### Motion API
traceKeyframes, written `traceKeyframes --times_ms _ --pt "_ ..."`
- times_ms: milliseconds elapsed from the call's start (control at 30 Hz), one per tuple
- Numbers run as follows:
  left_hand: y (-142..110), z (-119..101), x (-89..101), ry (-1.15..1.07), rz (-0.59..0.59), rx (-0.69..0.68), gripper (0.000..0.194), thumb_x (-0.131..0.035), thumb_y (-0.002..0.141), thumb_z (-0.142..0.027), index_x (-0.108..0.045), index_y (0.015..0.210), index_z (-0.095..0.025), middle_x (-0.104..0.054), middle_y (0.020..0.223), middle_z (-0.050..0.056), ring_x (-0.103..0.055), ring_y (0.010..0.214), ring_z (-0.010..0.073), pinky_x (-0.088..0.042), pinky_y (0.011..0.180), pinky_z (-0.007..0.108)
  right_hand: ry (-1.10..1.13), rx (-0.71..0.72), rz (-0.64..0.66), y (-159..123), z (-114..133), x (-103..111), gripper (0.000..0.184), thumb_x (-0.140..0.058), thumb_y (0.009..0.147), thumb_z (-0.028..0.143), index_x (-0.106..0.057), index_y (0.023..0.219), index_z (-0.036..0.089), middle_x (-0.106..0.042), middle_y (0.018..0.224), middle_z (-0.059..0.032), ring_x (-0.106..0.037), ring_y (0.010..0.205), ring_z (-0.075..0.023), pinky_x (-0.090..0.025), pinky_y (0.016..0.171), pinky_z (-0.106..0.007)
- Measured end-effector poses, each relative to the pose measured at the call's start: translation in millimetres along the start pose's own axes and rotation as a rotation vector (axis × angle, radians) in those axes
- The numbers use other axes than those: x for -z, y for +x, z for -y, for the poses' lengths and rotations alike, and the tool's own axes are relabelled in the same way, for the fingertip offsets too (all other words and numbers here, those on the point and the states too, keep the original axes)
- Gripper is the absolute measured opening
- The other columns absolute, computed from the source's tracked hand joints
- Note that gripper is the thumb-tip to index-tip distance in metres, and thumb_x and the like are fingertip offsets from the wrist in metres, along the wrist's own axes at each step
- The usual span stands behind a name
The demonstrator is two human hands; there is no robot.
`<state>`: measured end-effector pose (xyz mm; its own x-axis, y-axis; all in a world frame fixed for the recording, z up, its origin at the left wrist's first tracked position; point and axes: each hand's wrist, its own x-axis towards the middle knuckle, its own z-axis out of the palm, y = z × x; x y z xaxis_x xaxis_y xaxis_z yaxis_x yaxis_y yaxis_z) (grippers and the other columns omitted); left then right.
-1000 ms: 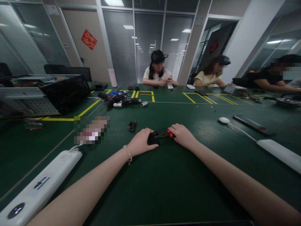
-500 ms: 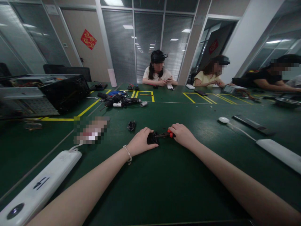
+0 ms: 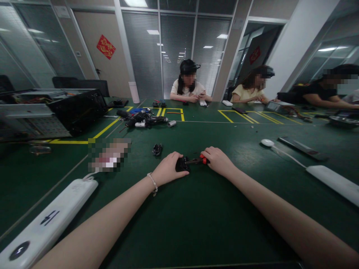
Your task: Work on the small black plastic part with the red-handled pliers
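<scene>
My left hand (image 3: 170, 167) is closed around a small black plastic part (image 3: 181, 164), thumb along its near side and fingers on the far side. In my right hand (image 3: 216, 158) are pliers (image 3: 203, 160) with red handles, the fingers wrapped round the grips. The dark jaws of the pliers point left and reach the right end of the black part; whether they bite on it I cannot make out. A separate dark component (image 3: 157, 149) lies on the green table beyond my left wrist.
A white power strip (image 3: 53, 216) lies at left, another white strip (image 3: 331, 181) at right. Farther back are a pile of dark cables and tools (image 3: 143, 119) and an opened computer case (image 3: 75, 114). Several people sit across the table (image 3: 179, 224).
</scene>
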<state>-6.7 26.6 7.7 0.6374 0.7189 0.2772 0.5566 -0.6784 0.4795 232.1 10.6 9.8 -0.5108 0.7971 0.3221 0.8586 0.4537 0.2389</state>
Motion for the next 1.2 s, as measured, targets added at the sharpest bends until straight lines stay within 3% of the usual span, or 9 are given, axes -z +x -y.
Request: traceKeyframes --times_ms 1200 --pt "-0.4 -2.0 1.8 0.024 0.003 -0.002 0.051 -0.059 0.067 -0.048 -0.045 0.106 -0.018 -0.051 0.102 0.007 -0.052 0.092 0.0235 -0.043 0.079 0.037 0.0 -0.009 -0.01 -0.6 -1.1 -4.2 0.034 -0.054 0.064 0.008 -0.053 0.097 0.015 -0.056 0.091 -0.0079 -0.048 0.082 -0.019 -0.038 0.071 -0.031"
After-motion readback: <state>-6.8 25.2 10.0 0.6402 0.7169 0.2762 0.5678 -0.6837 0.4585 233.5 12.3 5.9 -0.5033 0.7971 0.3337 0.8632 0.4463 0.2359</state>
